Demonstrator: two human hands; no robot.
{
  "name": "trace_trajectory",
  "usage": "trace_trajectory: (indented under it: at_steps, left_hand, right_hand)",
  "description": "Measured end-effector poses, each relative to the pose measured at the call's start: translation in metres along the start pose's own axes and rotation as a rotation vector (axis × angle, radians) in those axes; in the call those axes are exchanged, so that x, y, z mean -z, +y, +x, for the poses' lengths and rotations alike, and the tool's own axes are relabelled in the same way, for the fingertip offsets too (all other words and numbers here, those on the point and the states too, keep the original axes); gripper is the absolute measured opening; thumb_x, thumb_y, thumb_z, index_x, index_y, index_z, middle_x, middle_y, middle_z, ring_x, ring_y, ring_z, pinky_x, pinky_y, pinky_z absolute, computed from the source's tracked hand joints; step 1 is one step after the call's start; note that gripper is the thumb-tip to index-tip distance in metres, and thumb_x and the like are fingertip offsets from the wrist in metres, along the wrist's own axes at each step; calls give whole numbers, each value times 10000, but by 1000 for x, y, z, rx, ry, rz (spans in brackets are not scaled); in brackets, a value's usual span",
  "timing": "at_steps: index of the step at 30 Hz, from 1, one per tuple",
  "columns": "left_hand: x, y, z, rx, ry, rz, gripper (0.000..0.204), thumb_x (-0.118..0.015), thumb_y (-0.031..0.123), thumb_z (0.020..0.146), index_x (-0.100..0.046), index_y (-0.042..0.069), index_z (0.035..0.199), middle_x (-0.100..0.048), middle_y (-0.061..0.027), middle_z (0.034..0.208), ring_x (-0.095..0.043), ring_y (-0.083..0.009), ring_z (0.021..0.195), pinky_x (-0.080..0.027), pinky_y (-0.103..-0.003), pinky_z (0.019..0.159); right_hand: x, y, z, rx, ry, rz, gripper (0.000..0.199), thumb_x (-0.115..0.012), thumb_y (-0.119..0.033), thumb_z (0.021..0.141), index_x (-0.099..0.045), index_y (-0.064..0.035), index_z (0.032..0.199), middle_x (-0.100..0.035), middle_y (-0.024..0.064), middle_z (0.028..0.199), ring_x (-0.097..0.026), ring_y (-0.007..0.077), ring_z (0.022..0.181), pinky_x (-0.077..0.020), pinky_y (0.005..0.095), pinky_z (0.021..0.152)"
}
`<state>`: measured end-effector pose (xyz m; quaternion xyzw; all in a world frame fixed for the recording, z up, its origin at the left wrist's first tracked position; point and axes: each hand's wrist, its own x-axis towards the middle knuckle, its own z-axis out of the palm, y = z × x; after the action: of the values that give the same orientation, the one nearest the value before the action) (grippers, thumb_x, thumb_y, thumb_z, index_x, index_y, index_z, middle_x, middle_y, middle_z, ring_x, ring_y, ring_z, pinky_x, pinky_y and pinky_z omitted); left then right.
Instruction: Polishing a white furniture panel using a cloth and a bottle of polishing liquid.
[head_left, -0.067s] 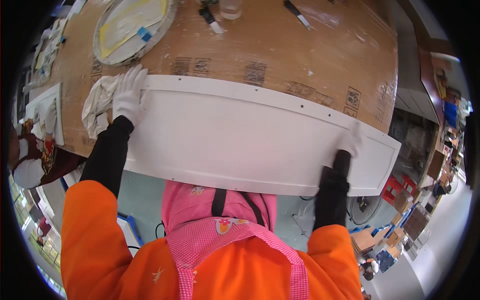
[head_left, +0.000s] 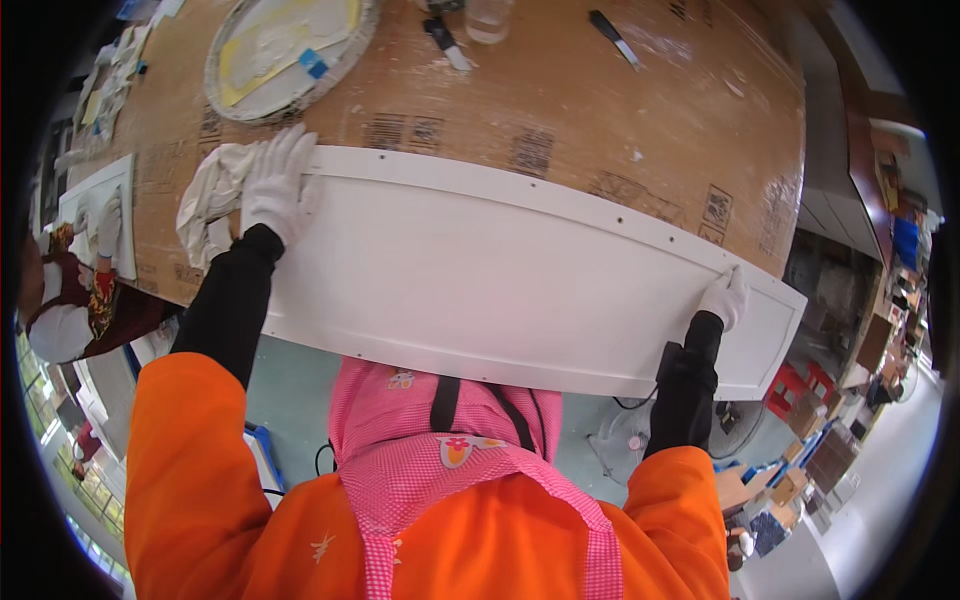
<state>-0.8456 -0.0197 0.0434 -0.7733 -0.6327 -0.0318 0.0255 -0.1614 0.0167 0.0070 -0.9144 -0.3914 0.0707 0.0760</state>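
Observation:
A long white panel (head_left: pixel 480 270) with a raised frame and small holes along its edge lies across the near side of the table. My left hand (head_left: pixel 280 190), in a white glove, rests on the panel's left end with fingers stretched out. A crumpled whitish cloth (head_left: pixel 212 190) lies just left of that hand. Toward the panel's right end, my gloved right hand (head_left: pixel 726 300) touches the surface by the far frame strip. Its fingers are drawn together, one pointing forward; anything small under them is hidden.
Cardboard under clear film covers the table (head_left: pixel 460 110). Farther back are a round tray (head_left: pixel 225 112) with a blue-handled tool, two scrapers (head_left: pixel 446 43) (head_left: pixel 615 40) and a clear cup (head_left: pixel 488 20). At left, a co-worker's gloved hand (head_left: pixel 109 228) is on another white panel (head_left: pixel 68 208).
My right hand, blurred a moment ago, now shows sharply, slightly nearer the panel's right end. The whole view has shifted a little. My left hand keeps its place on the panel.

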Motion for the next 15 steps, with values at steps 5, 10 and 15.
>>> trace_trajectory:
  at_steps: [5,10,15]
  left_hand:
    - [6,1,2,28,-46,-37,631,-595,220,871,-432,75,1463,-413,-176,1542,-351,-368,1456,-216,-540,1228]
    - [8,0,0,24,-33,-61,637,-604,255,873,-430,79,1460,-406,-176,1545,-348,-364,1457,-218,-541,1227]
    - [12,-17,-9,14,17,-155,668,-620,251,870,-410,73,1479,-389,-185,1555,-334,-373,1465,-215,-546,1223]
  right_hand:
    - [-64,-134,-118,799,46,155,274,-542,-177,924,-622,-60,1160,-661,206,1104,-621,363,1087,-500,472,872]
    - [-169,-257,-272,1417,885,-813,401,-571,-206,961,-579,-99,1348,-688,125,1111,-673,278,1003,-572,403,862]
    - [-158,-210,-226,1194,658,-288,468,-427,-325,1050,-525,-95,1445,-712,141,1139,-669,324,1046,-531,435,970]
